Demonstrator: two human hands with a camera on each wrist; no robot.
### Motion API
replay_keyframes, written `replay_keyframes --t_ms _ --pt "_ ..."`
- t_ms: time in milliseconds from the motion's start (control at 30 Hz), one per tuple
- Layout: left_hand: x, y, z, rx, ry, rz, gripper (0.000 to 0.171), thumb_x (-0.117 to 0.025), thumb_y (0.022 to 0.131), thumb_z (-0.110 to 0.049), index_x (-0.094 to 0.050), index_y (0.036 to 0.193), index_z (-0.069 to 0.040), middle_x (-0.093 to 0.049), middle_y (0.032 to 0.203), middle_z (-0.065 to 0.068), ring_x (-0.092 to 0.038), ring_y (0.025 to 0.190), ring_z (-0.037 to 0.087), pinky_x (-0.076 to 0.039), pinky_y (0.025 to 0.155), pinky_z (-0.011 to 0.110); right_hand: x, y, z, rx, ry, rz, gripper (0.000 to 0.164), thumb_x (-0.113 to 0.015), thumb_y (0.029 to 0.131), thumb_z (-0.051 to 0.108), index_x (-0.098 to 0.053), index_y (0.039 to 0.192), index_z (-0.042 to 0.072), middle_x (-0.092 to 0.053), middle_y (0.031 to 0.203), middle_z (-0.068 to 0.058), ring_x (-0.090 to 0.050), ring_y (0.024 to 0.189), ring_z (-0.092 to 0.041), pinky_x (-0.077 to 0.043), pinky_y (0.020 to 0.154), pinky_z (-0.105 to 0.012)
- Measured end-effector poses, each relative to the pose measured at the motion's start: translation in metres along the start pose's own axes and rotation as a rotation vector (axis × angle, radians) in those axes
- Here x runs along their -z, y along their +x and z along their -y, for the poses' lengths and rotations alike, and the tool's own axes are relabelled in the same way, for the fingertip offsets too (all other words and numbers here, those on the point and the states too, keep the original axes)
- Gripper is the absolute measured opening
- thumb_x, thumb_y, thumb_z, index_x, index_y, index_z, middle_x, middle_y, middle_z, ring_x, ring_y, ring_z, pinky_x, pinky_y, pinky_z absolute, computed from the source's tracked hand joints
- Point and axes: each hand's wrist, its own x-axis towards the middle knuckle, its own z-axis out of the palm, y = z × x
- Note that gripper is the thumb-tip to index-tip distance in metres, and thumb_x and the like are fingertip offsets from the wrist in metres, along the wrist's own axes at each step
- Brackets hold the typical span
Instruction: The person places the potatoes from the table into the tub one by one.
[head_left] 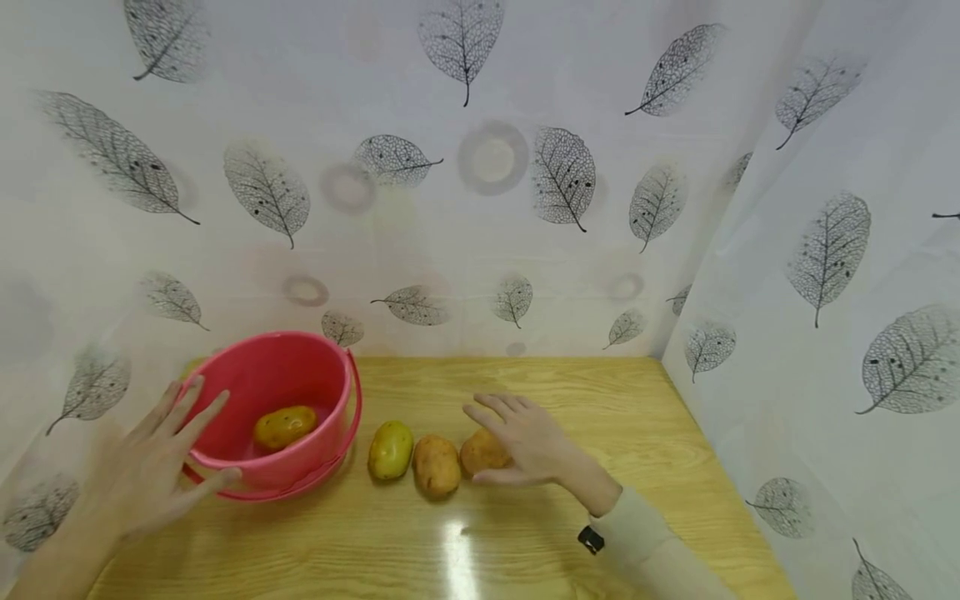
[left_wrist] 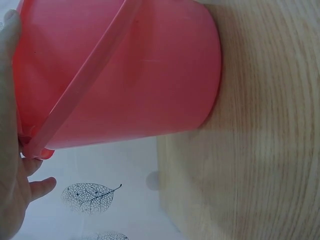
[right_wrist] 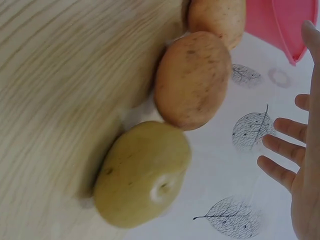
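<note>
A pink bucket stands at the left with a yellow-brown potato lying inside. My left hand is at its left rim with fingers spread; whether it touches is hard to tell. To the right of the bucket, a greenish potato, a brown potato and another brown potato lie in a row. My right hand hovers over the row's right end, fingers extended, partly covering the last one. In the right wrist view, a yellowish potato lies beside a brown potato, apart from the fingers.
The wooden table meets a white leaf-patterned sheet at the back, and another sheet side rises at the right. The bucket's handle hangs down along its side. A small black clip is at the right sleeve.
</note>
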Motion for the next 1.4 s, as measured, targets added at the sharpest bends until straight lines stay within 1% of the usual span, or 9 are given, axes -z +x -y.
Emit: replay_keyframes --t_ms 200,400,533,733,933,1033,1167,1267,1400 --pt "0.001 0.000 -0.001 -0.001 -0.001 -0.007 0.109 -0.076 0.085 -0.062 -0.026 0.168 -0.014 -0.009 0.179 0.018 0.006 0.168 0.035 -0.044 0.094 0.086 -0.009 -0.020 -0.009 -0.065 0.022 0.053 0.098 -0.072 0.085 0.072 -0.046 0.158 0.011 -0.058 0.154 -0.015 -0.062 0.137 -0.032 -0.055 0.112 -0.048" --pt "0.000 0.000 -0.001 0.000 0.004 -0.009 0.109 -0.075 0.085 -0.063 -0.025 0.169 -0.014 -0.009 0.179 0.018 0.006 0.168 0.035 -0.045 0.094 0.086 -0.018 -0.038 -0.021 -0.106 0.007 0.095 0.095 -0.069 0.088 0.073 -0.047 0.157 0.012 -0.059 0.154 -0.012 -0.062 0.136 -0.030 -0.056 0.111 -0.048" --pt "-0.001 -0.001 -0.001 -0.001 0.012 -0.004 0.109 -0.074 0.086 -0.064 -0.024 0.169 -0.015 -0.008 0.179 0.018 0.007 0.168 0.034 -0.046 0.092 0.085 -0.023 -0.049 -0.027 -0.141 0.036 0.113 0.095 -0.069 0.088 0.072 -0.048 0.157 0.011 -0.061 0.152 -0.014 -0.063 0.135 -0.031 -0.056 0.111 -0.050" --pt "-0.002 -0.001 -0.002 -0.006 0.016 -0.016 0.108 -0.073 0.087 -0.065 -0.024 0.169 -0.014 -0.007 0.179 0.017 0.009 0.168 0.032 -0.048 0.091 0.084 -0.031 -0.063 -0.036 -0.147 0.023 0.115 0.094 -0.071 0.089 0.069 -0.048 0.157 0.009 -0.063 0.148 -0.016 -0.065 0.132 -0.032 -0.058 0.107 -0.050" --pt "-0.001 -0.001 -0.001 -0.009 0.019 -0.023 0.107 -0.073 0.087 -0.064 -0.024 0.169 -0.014 -0.008 0.179 0.018 0.008 0.168 0.033 -0.047 0.093 0.084 -0.039 -0.073 -0.041 -0.172 -0.005 0.131 0.092 -0.070 0.089 0.069 -0.048 0.157 0.010 -0.064 0.147 -0.014 -0.066 0.129 -0.031 -0.058 0.106 -0.048" --pt "-0.001 -0.001 0.000 -0.014 0.020 -0.033 0.107 -0.073 0.087 -0.064 -0.025 0.169 -0.014 -0.010 0.179 0.019 0.006 0.168 0.034 -0.049 0.092 0.083 -0.042 -0.076 -0.043 -0.189 0.003 0.152 0.092 -0.069 0.090 0.068 -0.047 0.158 0.011 -0.064 0.147 -0.013 -0.066 0.129 -0.032 -0.058 0.107 -0.048" --pt "-0.001 -0.001 0.000 -0.018 0.014 -0.038 0.108 -0.074 0.086 -0.063 -0.025 0.169 -0.015 -0.009 0.179 0.018 0.007 0.168 0.033 -0.048 0.091 0.084 -0.045 -0.079 -0.046 -0.199 0.011 0.175 0.091 -0.068 0.091 0.068 -0.046 0.158 0.011 -0.064 0.147 -0.012 -0.066 0.129 -0.031 -0.057 0.108 -0.048" --pt "-0.002 -0.001 0.001 -0.027 0.006 -0.041 0.109 -0.074 0.086 -0.064 -0.023 0.169 -0.015 -0.007 0.179 0.017 0.008 0.168 0.032 -0.046 0.093 0.085 -0.047 -0.082 -0.047 -0.196 0.003 0.178 0.090 -0.068 0.092 0.067 -0.046 0.158 0.011 -0.065 0.143 -0.011 -0.067 0.125 -0.029 -0.058 0.107 -0.047" --pt "-0.002 -0.001 0.001 -0.035 -0.002 -0.053 0.109 -0.075 0.086 -0.064 -0.024 0.169 -0.015 -0.009 0.179 0.017 0.007 0.169 0.031 -0.045 0.094 0.085 -0.049 -0.084 -0.048 -0.192 -0.010 0.169 0.088 -0.068 0.091 0.067 -0.049 0.156 0.011 -0.068 0.137 -0.009 -0.068 0.120 -0.026 -0.059 0.105 -0.044"
